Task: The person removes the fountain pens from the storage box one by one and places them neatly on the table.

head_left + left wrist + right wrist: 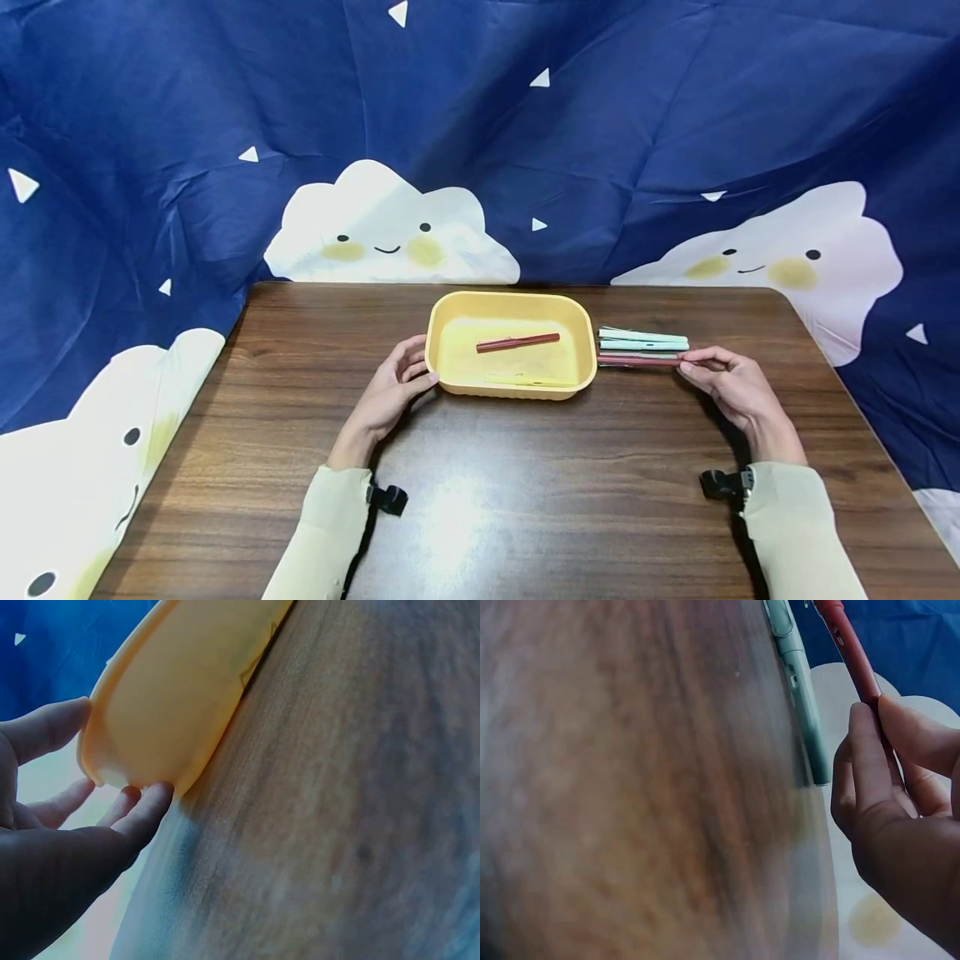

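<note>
A yellow plastic basket stands at the table's far middle. Inside it lie a dark red pen and, by the near wall, a yellow pen. My left hand holds the basket's left end, its fingertips against the wall in the left wrist view. To the basket's right, several pale green pens lie side by side. My right hand pinches the end of a red pen between thumb and fingers. In the right wrist view, this pen shows apart from a green pen.
The brown wooden table reaches to a dark blue cloth with cloud patterns hanging behind it. A small black wrist camera sits at the left sleeve, another black camera at the right sleeve.
</note>
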`<action>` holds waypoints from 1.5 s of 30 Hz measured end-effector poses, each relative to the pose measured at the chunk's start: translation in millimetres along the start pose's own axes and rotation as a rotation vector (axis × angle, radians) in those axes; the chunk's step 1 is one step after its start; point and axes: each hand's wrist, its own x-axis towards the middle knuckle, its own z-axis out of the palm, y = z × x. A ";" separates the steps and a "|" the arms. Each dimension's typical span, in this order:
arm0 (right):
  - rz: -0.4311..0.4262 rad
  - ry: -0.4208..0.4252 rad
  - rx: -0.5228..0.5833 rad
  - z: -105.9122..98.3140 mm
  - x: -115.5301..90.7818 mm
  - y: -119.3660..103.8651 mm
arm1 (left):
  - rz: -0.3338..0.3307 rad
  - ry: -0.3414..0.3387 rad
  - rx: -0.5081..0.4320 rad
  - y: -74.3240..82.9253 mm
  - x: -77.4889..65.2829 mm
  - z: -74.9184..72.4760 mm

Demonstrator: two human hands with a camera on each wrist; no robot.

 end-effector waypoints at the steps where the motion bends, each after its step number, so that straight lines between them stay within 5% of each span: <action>1: 0.007 0.001 0.001 -0.5 0.5 0.9 | -0.002 0.002 0.002 0.0 -0.1 0.0; 11: 0.039 0.017 -0.035 -3.3 3.5 3.1 | -0.001 0.008 0.006 0.3 -0.6 0.0; 19: -0.028 0.198 -0.630 -3.2 5.8 6.3 | 0.010 -0.002 0.013 -1.7 0.7 -0.2; 24: -0.036 0.245 -0.780 -1.1 8.8 5.9 | 0.011 0.001 0.011 -2.0 1.4 -1.0; 33: -0.045 0.278 -0.880 2.9 12.2 6.7 | 0.007 -0.004 0.014 -2.3 1.8 -1.6; 45: -0.011 0.272 -0.883 5.5 14.4 1.7 | 0.006 0.000 0.011 -0.9 0.6 -0.7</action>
